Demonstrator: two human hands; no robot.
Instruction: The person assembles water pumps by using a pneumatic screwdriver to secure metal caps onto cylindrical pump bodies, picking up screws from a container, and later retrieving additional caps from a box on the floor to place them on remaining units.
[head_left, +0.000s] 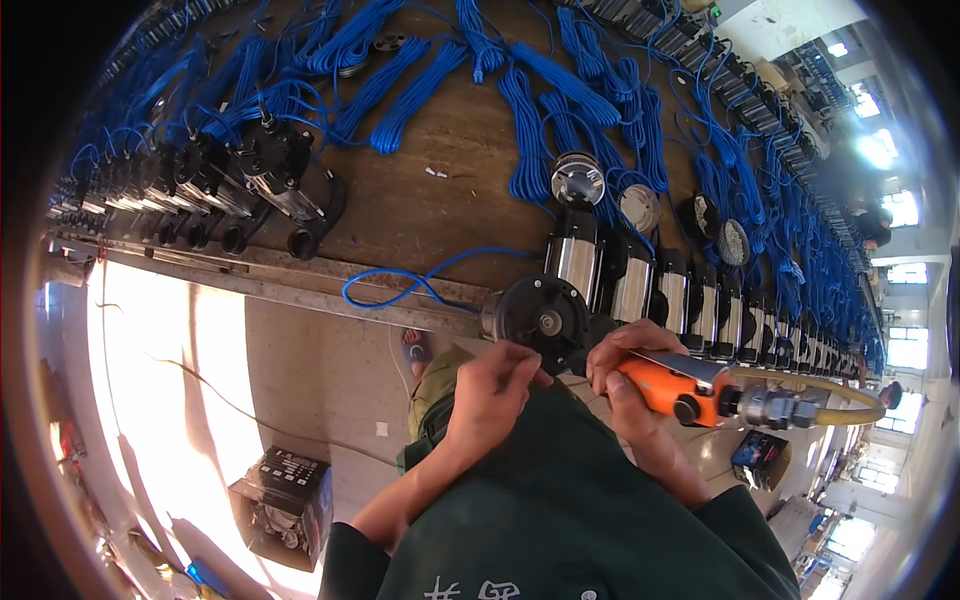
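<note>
"Head view: what are the wearer's hands doing?"

"Both are close together, low in the middle. The left hand has its thumb and fingers drawn together; whether they pinch something small, I cannot tell. The right hand is wrapped around an orange hand tool. From the tool's rear, metal fittings and a yellowish hose run off to the right of that hand."

"And where is the pump?"

"The pump lies just beyond the left fingertips, its round black end facing the wearer. Those fingers overlap its near edge; contact is unclear. Its shiny metal body stretches away from the hands."

"What else is around them?"

"A blue cord loops beyond and left of the left hand. Past the right hand stands a row of similar pumps. Farther beyond both hands, coiled blue cables lie on a brown workbench. Well below and left of the left hand, a box sits on the floor."
</note>
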